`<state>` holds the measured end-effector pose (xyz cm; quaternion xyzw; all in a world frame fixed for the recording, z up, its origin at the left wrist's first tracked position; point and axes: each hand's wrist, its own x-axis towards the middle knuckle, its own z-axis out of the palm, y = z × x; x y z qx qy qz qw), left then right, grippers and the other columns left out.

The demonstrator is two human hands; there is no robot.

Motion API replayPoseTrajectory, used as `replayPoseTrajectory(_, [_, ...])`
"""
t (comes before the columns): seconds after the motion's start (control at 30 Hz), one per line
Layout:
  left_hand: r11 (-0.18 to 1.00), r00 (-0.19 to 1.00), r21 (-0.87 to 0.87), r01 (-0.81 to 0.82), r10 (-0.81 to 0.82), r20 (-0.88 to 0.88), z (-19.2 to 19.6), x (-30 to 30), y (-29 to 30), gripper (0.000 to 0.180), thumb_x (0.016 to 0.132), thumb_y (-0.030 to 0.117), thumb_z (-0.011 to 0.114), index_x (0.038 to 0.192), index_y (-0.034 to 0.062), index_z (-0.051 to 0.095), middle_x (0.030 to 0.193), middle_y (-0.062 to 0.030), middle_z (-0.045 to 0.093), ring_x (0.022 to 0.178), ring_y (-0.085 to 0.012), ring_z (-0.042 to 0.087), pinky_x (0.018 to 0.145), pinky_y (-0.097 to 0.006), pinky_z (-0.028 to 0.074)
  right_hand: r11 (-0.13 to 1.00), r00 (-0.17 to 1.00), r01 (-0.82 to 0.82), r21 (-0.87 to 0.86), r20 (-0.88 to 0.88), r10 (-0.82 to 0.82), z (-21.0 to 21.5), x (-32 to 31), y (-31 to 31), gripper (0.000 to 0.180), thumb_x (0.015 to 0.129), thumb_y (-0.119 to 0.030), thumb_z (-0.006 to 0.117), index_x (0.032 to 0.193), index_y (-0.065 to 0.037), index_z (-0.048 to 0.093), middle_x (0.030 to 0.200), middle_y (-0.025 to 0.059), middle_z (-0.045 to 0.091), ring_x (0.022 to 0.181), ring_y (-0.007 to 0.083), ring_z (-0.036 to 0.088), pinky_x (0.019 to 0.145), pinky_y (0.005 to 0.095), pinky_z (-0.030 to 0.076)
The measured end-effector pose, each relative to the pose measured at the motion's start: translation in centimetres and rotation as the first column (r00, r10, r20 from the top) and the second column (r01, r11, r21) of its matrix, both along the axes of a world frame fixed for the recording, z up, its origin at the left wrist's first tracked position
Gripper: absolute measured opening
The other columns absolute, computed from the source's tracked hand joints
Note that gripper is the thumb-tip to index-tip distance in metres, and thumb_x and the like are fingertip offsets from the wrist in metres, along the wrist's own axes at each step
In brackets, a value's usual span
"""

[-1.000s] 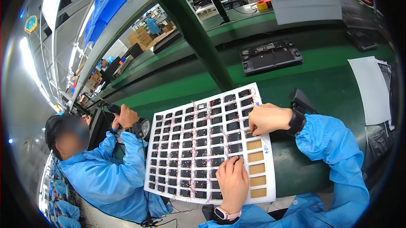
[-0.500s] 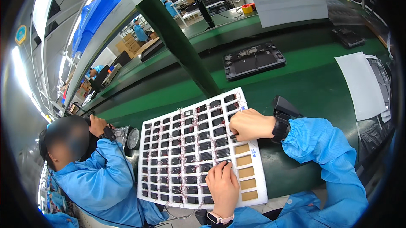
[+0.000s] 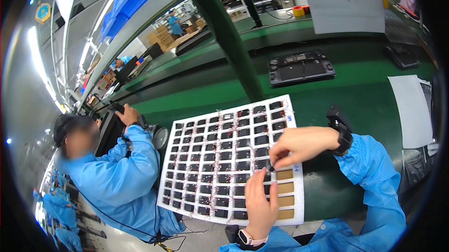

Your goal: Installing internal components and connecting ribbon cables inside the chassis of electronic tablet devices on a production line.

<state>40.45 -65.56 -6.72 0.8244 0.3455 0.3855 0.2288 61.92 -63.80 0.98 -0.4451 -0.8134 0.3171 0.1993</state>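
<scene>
A white foam tray (image 3: pixel 299 205) lies tilted across the bench, its rows of pockets filled with small black ribbed parts (image 3: pixel 224 165) trailing thin reddish wires. Pockets with bare tan bottoms (image 3: pixel 286 200) run down its near right side. My right hand (image 3: pixel 306 145) reaches over the tray's right edge, thumb and fingers pinched on a small black part (image 3: pixel 272 168). Close beside it, my left hand (image 3: pixel 260 203) rests on the tray with fingers extended and thumb apart, fingertips touching the black parts. What lies under those fingertips is partly hidden.
An opened black device chassis (image 3: pixel 301 68) lies farther back on the green bench (image 3: pixel 348 97). White sheets (image 3: pixel 411 109) are at the right. A green post (image 3: pixel 227 41) rises behind the tray. At my left sits a co-worker in a blue smock (image 3: pixel 112 177).
My right hand has come nearer along the tray, toward my left hand, and its pinched fingertips now show a small black part. The whole view has shifted; the co-worker's raised hand has moved slightly.
</scene>
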Motion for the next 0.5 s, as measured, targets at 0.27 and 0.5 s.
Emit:
replayPoseTrajectory(0.27, [0.979, 0.994, -0.194, 0.067, -0.049, 0.096, 0.6, -0.2, -1.3, 0.033, 0.089, 0.009, 0.066, 0.119, -0.003, 0.058, 0.101, -0.0184, 0.069, 0.094, -0.0251, 0.069, 0.08, -0.032, 0.053, 0.989, 0.977, -0.135, -0.065, 0.156, 0.144, 0.4, -1.8, -1.3, 0.027, 0.088, -0.026, 0.065, 0.103, -0.004, 0.071, 0.074, 0.017, 0.067, 0.063, 0.0321, 0.062, 0.059, 0.037, 0.049])
replayPoseTrajectory(0.5, [0.973, 0.995, -0.211, 0.094, -0.089, 0.033, 0.2, -0.3, -1.2, 0.036, 0.087, 0.012, 0.07, 0.117, -0.0045, 0.059, 0.102, -0.0188, 0.069, 0.094, -0.0245, 0.07, 0.078, -0.031, 0.053, 0.997, 0.974, -0.072, -0.016, 0.214, 0.073, 0.0, -1.9, -1.3, 0.028, 0.084, -0.029, 0.068, 0.093, -0.003, 0.072, 0.072, 0.0151, 0.068, 0.063, 0.0309, 0.064, 0.058, 0.0372, 0.05])
